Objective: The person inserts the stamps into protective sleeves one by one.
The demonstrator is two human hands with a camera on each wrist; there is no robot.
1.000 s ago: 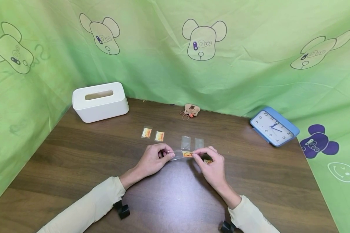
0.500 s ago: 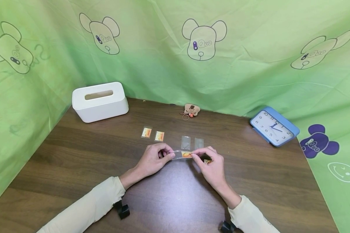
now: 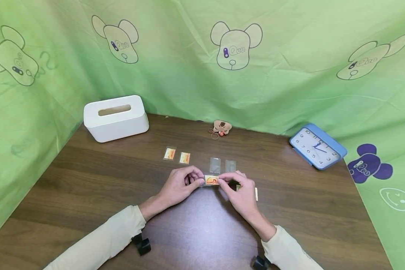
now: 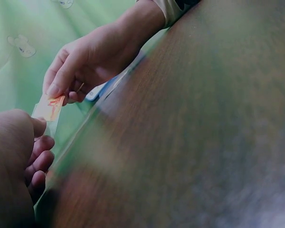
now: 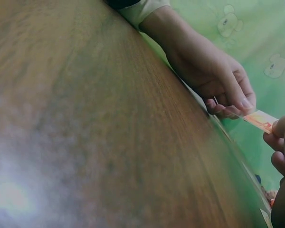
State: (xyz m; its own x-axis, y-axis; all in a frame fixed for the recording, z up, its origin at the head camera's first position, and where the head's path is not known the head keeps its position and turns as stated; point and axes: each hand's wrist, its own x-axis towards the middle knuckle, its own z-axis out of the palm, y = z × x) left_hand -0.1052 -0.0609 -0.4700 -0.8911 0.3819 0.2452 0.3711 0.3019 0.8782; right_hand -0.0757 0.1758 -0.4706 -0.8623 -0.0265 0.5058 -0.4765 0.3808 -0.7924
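Observation:
Between thumb and fingers my left hand (image 3: 179, 185) pinches a small clear plastic sleeve (image 4: 52, 127). Opposite it, my right hand (image 3: 241, 193) pinches the right end of a small orange-and-yellow card (image 3: 211, 180). In the left wrist view, the card lies largely within the sleeve's outline. Both hands are close together just above the table. Beyond the right hand lie two clear sleeves, a left one (image 3: 215, 165) and a right one (image 3: 230, 165). Partly hidden under the right hand is the edge of another card (image 3: 256, 194).
Two sleeved orange cards, one left (image 3: 170, 153) and one right (image 3: 184, 158), lie beyond the left hand. A white tissue box (image 3: 116, 119) stands back left, a plush bear keychain (image 3: 222, 127) back centre, a blue clock (image 3: 318, 147) back right. Green cloth (image 3: 175, 75) borders the wooden table (image 3: 98, 180).
My right hand has moved left with the card, toward my left hand. Less clear sleeve shows between them now. A card edge has come into view right of the right hand.

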